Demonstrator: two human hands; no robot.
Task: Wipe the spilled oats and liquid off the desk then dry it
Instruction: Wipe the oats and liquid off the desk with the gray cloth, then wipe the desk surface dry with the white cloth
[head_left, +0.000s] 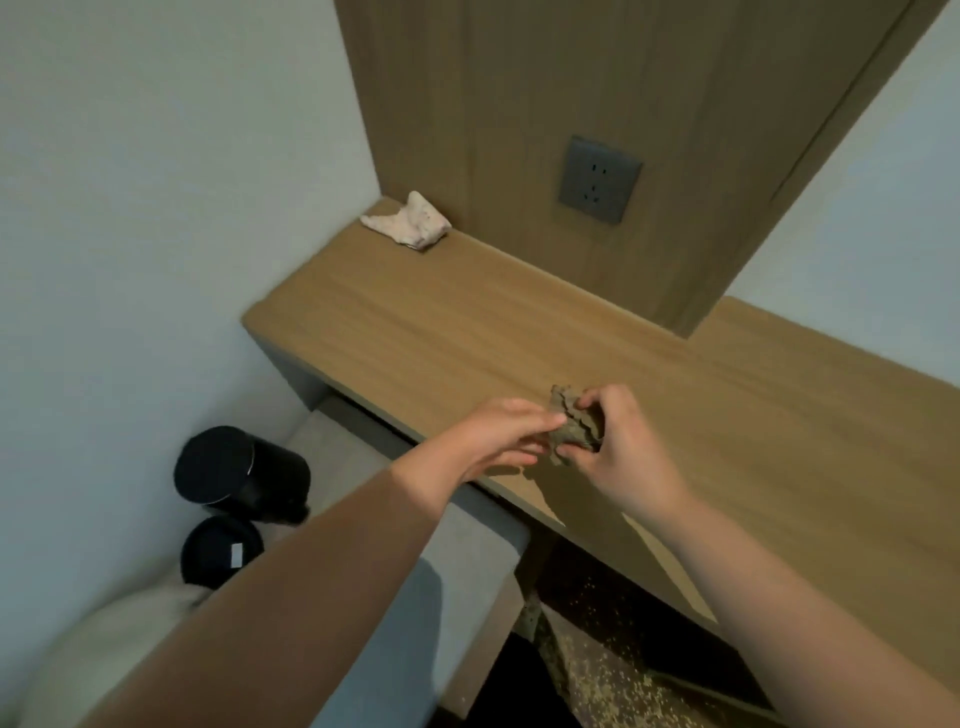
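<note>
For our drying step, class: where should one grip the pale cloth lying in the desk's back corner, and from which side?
Pinch the pale cloth by its raised peak, coming from above and the front: wall on its left and wooden panel behind block those sides.

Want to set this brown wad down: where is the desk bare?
Bare: the desk between the white cloth in its back-left corner and the brown wad, and its right part past the wooden panel. Crowded only near the front edge, where left hand and right hand grip it.
</note>
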